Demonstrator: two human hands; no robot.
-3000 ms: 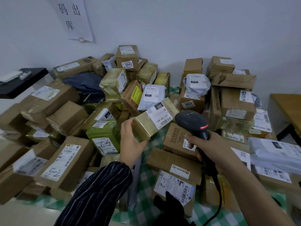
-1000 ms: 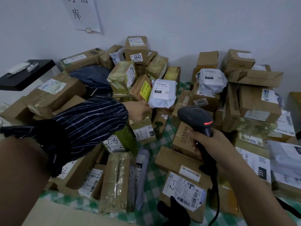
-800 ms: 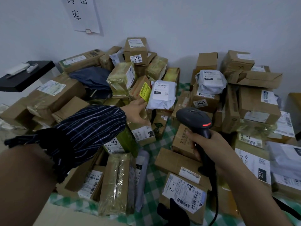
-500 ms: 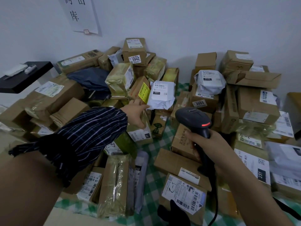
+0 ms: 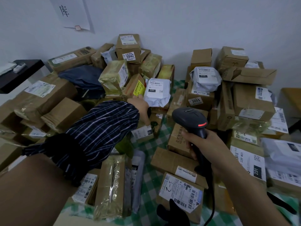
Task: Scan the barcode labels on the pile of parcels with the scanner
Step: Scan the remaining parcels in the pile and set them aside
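Note:
Cardboard boxes and plastic mailers with barcode labels lie piled on a green checked cloth [image 5: 151, 176] against the wall. My left hand [image 5: 140, 105], in a striped sleeve, reaches into the middle of the pile and touches the lower left edge of a white mailer [image 5: 157, 92] labelled 231. Its fingertips are hidden, so its grip is unclear. Just below it sits a small tape-wrapped box [image 5: 142, 132] with its label facing me. My right hand [image 5: 205, 145] grips the handle of the black scanner [image 5: 189, 118], whose red light is on and whose head faces the pile.
A black shelf [image 5: 19, 74] juts out at the left. A wooden table [image 5: 291, 98] stands at the right edge. A paper sign [image 5: 71, 12] hangs on the wall. The scanner cable [image 5: 211, 201] drops toward a dark object [image 5: 172, 214] at the bottom.
My left hand set the tape-wrapped box down in the pile, then moved up and away from it to the white mailer. The scanner has stayed almost still in my right hand.

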